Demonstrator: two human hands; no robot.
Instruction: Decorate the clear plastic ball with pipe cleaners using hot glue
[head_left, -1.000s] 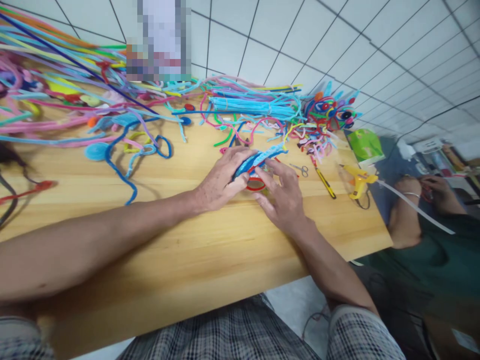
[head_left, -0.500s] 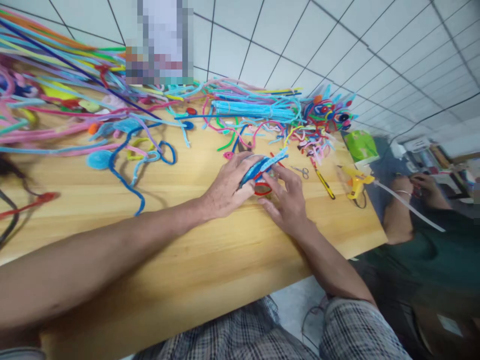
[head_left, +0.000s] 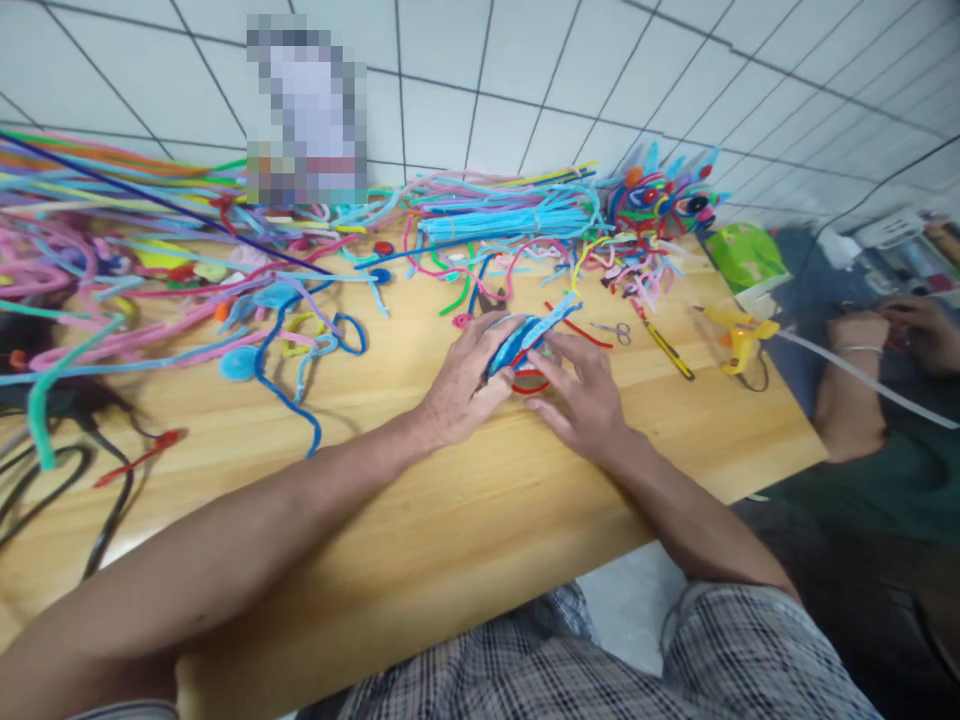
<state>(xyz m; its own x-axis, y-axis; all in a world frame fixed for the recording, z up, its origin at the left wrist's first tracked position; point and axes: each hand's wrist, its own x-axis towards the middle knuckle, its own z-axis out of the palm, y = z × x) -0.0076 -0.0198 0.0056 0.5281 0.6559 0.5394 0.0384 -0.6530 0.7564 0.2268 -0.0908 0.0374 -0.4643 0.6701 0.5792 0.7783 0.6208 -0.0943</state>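
Note:
Over the middle of the table, my left hand point(head_left: 469, 385) grips a blue pipe-cleaner piece point(head_left: 525, 338). The piece has light and dark blue rows, a red strand and a red loop point(head_left: 532, 387) hanging below. From the other side, my right hand point(head_left: 589, 395) has its bent fingers on the piece's right edge, with the thumb lower and apart, near the loop. The fingers hide part of the piece. Just beyond it lie a red pipe cleaner point(head_left: 589, 333) and dark-handled pliers point(head_left: 491, 300), partly covered.
Small scissors point(head_left: 616, 332), a yellow utility knife point(head_left: 667, 345) and a yellow glue gun point(head_left: 739, 338) lie to the right. Bundled light-blue pipe cleaners point(head_left: 510, 222) and two colourful figures point(head_left: 660, 200) line the back. Loose stems and black cables point(head_left: 112, 500) spread left. Another person's hands point(head_left: 862, 335) are far right.
The view has shifted, so the table contents appear further right and slightly lower. Both hands stay at the blue piece, with only slight finger movement.

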